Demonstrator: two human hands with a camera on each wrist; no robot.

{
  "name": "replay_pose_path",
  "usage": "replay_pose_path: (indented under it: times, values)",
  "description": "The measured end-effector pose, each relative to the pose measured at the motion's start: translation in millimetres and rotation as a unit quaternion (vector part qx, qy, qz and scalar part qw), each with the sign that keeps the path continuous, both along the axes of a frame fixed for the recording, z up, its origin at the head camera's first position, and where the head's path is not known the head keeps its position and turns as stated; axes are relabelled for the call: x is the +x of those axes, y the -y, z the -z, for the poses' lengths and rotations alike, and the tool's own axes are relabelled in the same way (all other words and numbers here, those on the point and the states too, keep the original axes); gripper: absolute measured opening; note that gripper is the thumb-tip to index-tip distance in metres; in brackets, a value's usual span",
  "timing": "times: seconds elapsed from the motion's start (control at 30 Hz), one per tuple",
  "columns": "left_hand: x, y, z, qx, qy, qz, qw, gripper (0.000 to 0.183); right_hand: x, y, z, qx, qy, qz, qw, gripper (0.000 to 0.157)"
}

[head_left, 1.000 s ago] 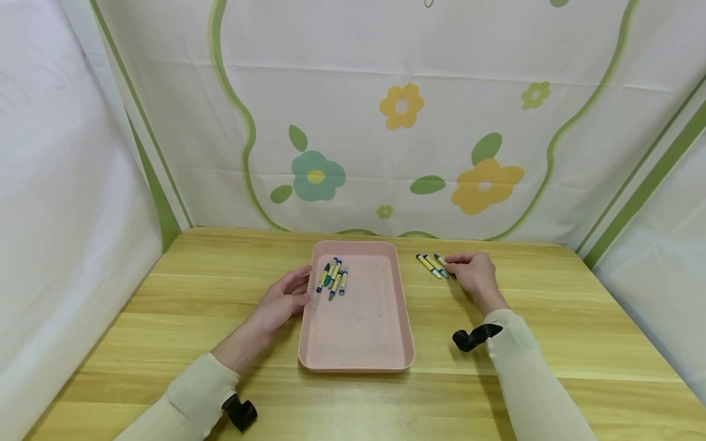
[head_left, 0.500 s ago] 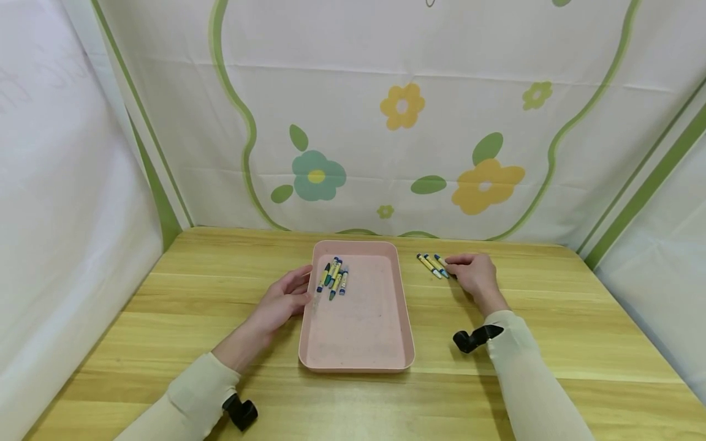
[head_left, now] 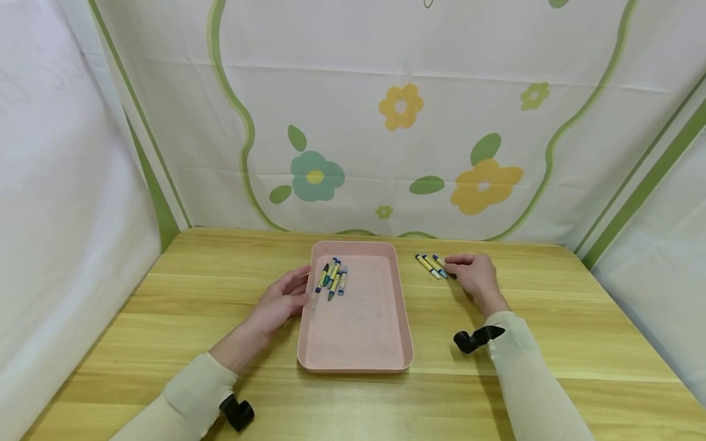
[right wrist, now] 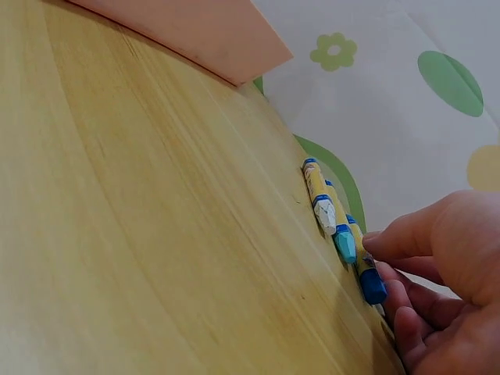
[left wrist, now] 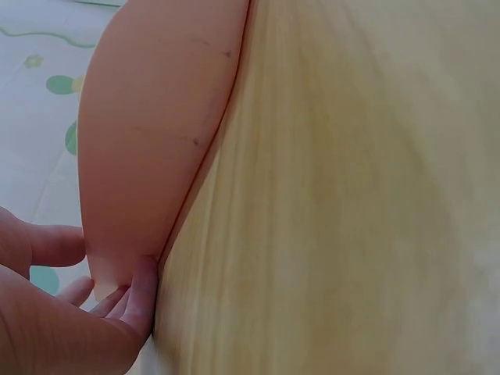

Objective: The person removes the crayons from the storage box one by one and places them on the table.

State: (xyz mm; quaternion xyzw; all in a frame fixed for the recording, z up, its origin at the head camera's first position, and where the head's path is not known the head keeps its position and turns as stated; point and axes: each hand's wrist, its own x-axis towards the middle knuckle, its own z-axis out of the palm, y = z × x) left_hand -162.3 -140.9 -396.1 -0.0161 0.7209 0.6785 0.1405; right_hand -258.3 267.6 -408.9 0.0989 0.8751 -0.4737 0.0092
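In the head view, my left hand [head_left: 280,301] rests against the left wall of a pink tray [head_left: 358,343]. The left wrist view has its fingertips on the tray's outer wall [left wrist: 156,133] and at the rim. Several yellow-and-blue crayons [head_left: 334,277] lie together inside the tray. To the right of it, on the table, my right hand [head_left: 473,274] pinches a blue-ended crayon [right wrist: 373,287] between thumb and fingers. Beside that one lie a white-tipped crayon [right wrist: 318,194] and a turquoise-tipped crayon [right wrist: 344,242], lined up in a slanted row.
The wooden table [head_left: 562,331] ends at a white cloth backdrop [head_left: 353,122] printed with flowers and leaves. More white cloth hangs at the left and right sides. Black wrist cameras sit on both sleeves.
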Motion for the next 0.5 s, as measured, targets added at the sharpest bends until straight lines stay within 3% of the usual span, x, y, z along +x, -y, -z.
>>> replay_pose_path:
  times: [0.3,0.5]
  values:
    - [-0.7,1,0.5,0.001,0.002,0.002,1.0000,0.066,0.3,0,-1.5,-0.014,0.002,-0.003,1.000,0.039]
    - [-1.6,2,1.9,0.004,0.000,0.004,1.0000,0.066,2.9,2,-10.8,-0.013,0.004,-0.004,1.000,0.042]
